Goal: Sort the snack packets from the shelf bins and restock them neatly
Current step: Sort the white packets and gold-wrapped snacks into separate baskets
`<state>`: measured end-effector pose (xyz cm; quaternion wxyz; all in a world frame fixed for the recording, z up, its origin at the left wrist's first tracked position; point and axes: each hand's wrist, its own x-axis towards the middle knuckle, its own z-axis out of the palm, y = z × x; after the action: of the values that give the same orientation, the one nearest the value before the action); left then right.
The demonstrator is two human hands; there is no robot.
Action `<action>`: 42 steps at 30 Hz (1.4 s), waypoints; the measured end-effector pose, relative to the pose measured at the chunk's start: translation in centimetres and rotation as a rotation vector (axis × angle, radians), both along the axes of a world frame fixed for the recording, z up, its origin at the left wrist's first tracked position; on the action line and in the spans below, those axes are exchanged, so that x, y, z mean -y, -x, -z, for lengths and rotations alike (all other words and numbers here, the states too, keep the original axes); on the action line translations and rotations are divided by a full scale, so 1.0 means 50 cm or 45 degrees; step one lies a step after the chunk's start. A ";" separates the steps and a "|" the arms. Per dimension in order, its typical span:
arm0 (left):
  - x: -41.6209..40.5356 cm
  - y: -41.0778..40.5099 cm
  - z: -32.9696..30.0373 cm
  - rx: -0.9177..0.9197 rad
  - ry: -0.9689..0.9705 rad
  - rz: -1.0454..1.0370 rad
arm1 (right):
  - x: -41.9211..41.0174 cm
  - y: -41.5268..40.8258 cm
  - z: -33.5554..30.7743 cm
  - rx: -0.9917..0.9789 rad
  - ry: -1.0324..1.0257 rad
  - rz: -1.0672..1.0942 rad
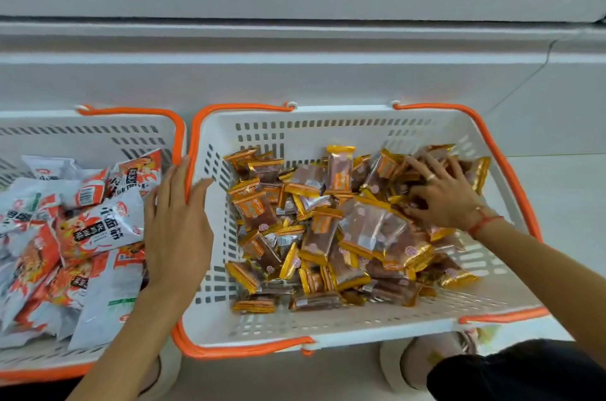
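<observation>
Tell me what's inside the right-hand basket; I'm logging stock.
The right basket holds a loose heap of gold-edged brown snack packets. The right hand digs into them. Lower layers and the packets under that hand are hidden.

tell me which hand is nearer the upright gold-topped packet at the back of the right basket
Right. The right hand rests on the pile just right of the upright packet; the left hand is over the basket's left rim, farther away.

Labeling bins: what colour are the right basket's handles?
Orange handles on a white slotted basket, clearest in the head view.
</observation>
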<state>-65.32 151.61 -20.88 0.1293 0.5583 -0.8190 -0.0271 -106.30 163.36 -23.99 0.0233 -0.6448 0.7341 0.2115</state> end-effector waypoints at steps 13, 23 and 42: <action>0.039 0.247 -0.005 -0.046 -0.585 0.448 | 0.073 -0.135 0.027 0.487 -0.158 0.027; 0.063 0.415 0.186 0.361 -0.724 0.179 | 0.094 -0.178 0.048 0.375 -0.538 -0.003; 0.033 0.138 0.055 0.960 -0.902 0.931 | 0.013 -0.239 -0.008 0.483 -0.604 -0.022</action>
<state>-72.20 149.98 -23.60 -0.3786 0.2224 -0.8874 -0.1404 -94.35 162.70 -23.59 0.3080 -0.6556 0.6413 0.2530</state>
